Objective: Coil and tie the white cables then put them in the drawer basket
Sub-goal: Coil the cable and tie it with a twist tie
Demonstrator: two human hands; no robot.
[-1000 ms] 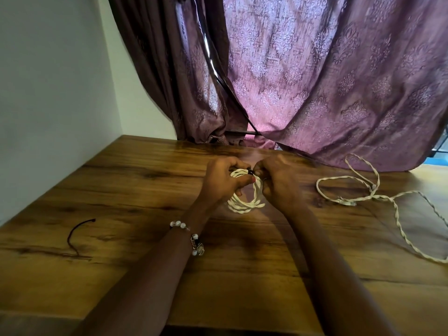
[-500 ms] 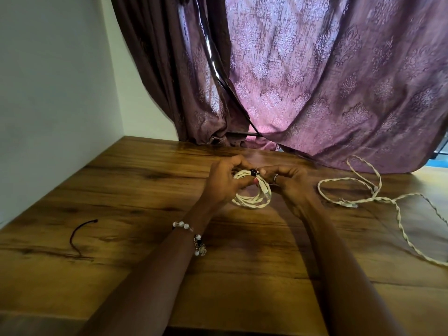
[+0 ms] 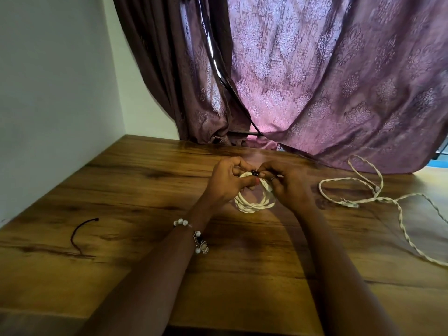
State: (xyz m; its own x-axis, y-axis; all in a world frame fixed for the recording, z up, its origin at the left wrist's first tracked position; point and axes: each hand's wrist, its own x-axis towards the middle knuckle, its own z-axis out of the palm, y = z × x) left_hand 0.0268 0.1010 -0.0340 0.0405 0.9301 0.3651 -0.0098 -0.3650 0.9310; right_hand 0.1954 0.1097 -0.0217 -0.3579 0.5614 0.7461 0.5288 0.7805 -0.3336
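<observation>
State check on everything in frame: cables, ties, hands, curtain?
Coiled white cable: wound into a loop, held at its top by both hands.
Black tie: at the coil's top, pinched between the fingers; whether knotted, cannot tell.
Loose white cable: uncoiled, sprawled on the table.
Spare dark tie: lying unused.
Left hand: grips coil.
Right hand: pinches tie.
Curtain: drawn.

A purple patterned curtain point(image 3: 339, 81) hangs along the wooden worktop's point(image 3: 145, 190) far edge; white wall point(image 3: 48, 93) borders its left edge.
</observation>
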